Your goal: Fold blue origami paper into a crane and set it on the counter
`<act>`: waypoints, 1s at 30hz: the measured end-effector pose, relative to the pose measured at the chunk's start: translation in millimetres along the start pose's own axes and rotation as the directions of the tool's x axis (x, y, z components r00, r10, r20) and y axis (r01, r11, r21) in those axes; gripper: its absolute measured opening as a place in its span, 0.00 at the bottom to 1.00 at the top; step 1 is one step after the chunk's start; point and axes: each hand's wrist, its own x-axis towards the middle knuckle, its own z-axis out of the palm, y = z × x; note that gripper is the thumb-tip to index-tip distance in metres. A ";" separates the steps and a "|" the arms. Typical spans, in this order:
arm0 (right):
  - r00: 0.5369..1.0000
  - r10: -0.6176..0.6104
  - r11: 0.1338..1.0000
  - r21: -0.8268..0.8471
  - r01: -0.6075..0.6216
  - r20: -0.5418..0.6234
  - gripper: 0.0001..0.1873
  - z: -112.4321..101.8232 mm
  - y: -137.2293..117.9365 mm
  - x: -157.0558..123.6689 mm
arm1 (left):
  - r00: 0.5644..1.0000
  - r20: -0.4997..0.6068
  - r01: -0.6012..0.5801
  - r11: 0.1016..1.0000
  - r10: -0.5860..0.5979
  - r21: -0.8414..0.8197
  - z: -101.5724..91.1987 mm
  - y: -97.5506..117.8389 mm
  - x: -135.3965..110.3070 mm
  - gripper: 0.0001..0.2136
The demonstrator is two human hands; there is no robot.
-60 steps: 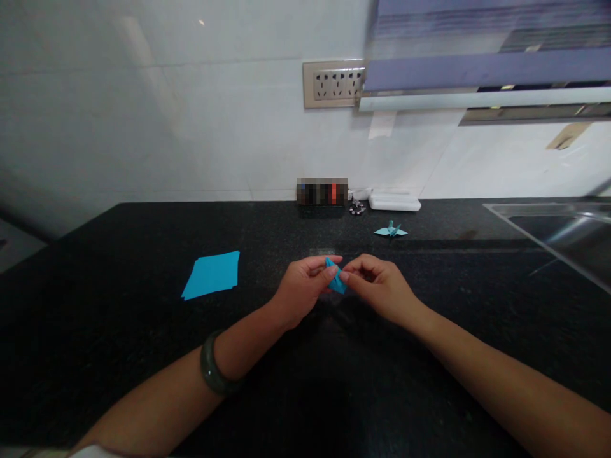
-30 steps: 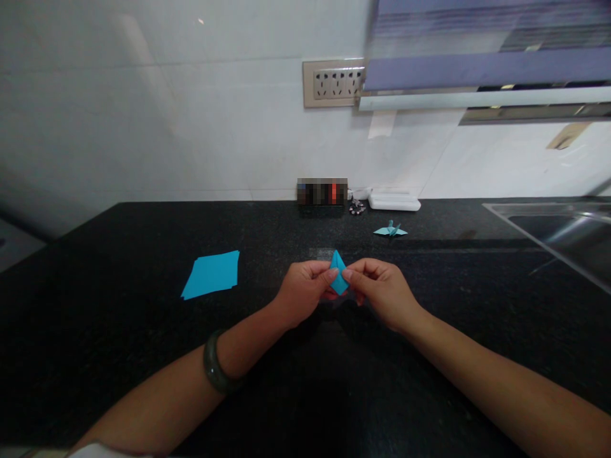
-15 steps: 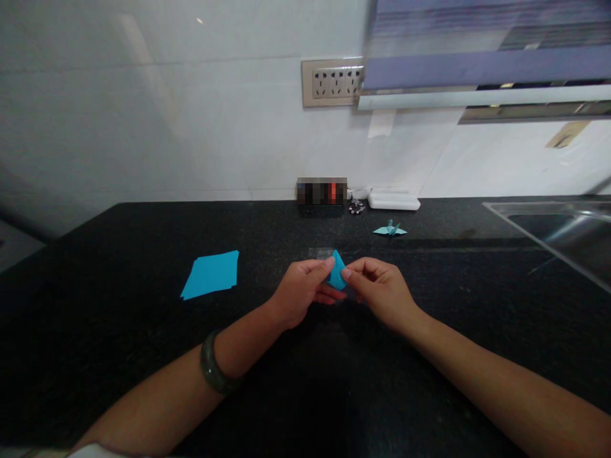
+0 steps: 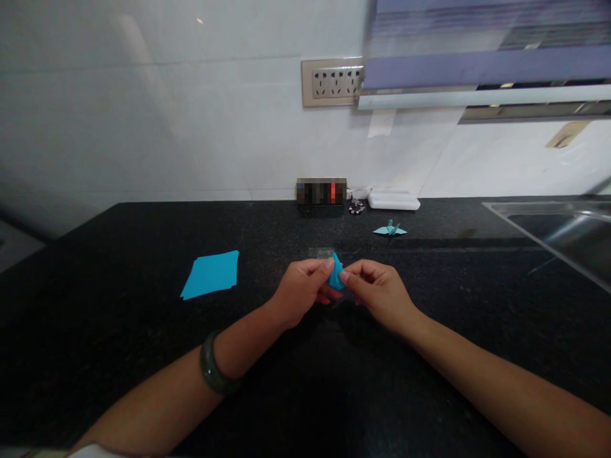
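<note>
A small piece of folded blue origami paper (image 4: 336, 275) is held up between both hands over the dark counter, its point upward. My left hand (image 4: 304, 286) pinches its left side, thumb in front and the other fingers behind and below. At the right edge, the thumb and index finger of my right hand (image 4: 377, 289) are closed on the same paper. Parts of the folds are hidden by the thumbs. Left of the hands lies a stack of blue paper sheets (image 4: 212, 275). A folded paper crane (image 4: 390, 229) rests behind my right hand.
A blurred-out box (image 4: 321, 191), a beaded bracelet (image 4: 356, 207) and a white power strip-like object (image 4: 394, 200) sit along the wall. A metal sink (image 4: 534, 232) is set into the black counter (image 4: 267, 401) at the right. Sockets (image 4: 332, 83) are on the wall.
The folded paper looks narrower, its right side drawn inward. My right hand's fingertips have shifted slightly left and down with it. The left hand has barely moved.
</note>
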 end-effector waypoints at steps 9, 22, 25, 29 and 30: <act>1.000 0.029 0.999 0.040 -0.030 0.012 0.11 1.9 0.7 -0.9 | 0.996 -0.040 -0.072 0.989 0.077 0.128 1.5 -0.3 1.2 0.13; 0.997 0.074 0.973 0.217 -0.079 0.030 0.11 4.5 -1.1 1.0 | 0.980 -0.123 -0.154 0.988 0.156 0.024 0.8 -1.8 1.2 0.11; 0.999 0.015 0.981 0.196 -0.007 -0.040 0.10 2.4 -0.5 2.2 | 0.988 -0.107 -0.105 0.994 0.108 0.029 2.2 -1.5 0.2 0.10; 0.997 -0.003 0.985 0.172 0.017 -0.082 0.09 0.5 -2.2 3.1 | 0.989 -0.099 -0.109 0.994 0.110 0.014 3.8 -0.9 0.0 0.09; 0.997 0.004 0.985 0.175 0.009 -0.076 0.09 0.3 -2.9 3.0 | 0.985 -0.114 -0.129 0.992 0.129 0.005 4.1 -1.0 0.2 0.08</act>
